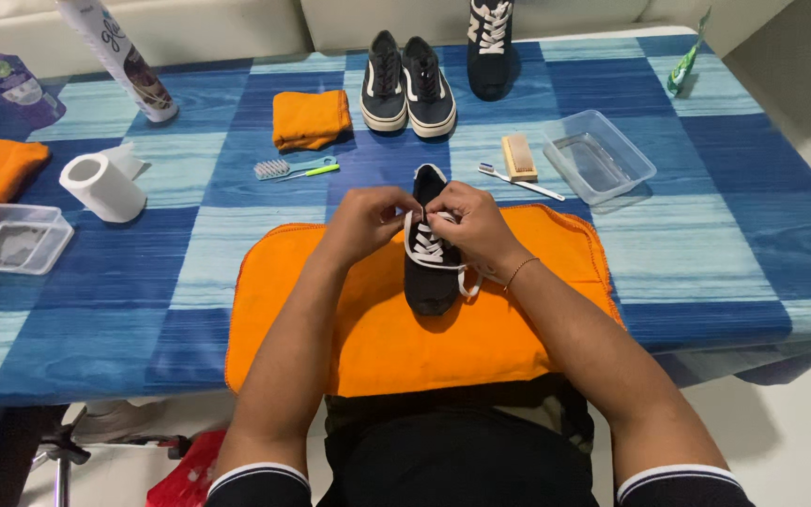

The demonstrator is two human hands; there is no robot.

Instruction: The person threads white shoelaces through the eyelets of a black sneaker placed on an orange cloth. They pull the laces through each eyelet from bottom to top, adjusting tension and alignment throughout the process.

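Both hands meet over a black sneaker [429, 258] that sits toe toward the person on an orange cloth [396, 329] spread at the near edge of the counter [725, 216], which wears a blue checked cover. The left hand [365, 221] has its fingers pinched together at the upper eyelets, gripping what looks like the white lace [427, 246]. The right hand [466, 225] curls close against it from the other side, its fingers closed on the lace too. A loose loop of lace hangs off the shoe's right side, just beside the right wrist.

Farther back stands a pair of black sneakers [407, 84] side by side, with a folded orange cloth [310, 118] just to their left and a taller black shoe [490, 47] to their right. Between these and the worked shoe lie a green-handled brush [295, 169], a white toothbrush [520, 183] and a small wooden brush [519, 156]. A clear plastic tub [598, 155] sits right of them. On the left are a paper roll [101, 186], a spray can [119, 58] and another clear tub [9, 238].
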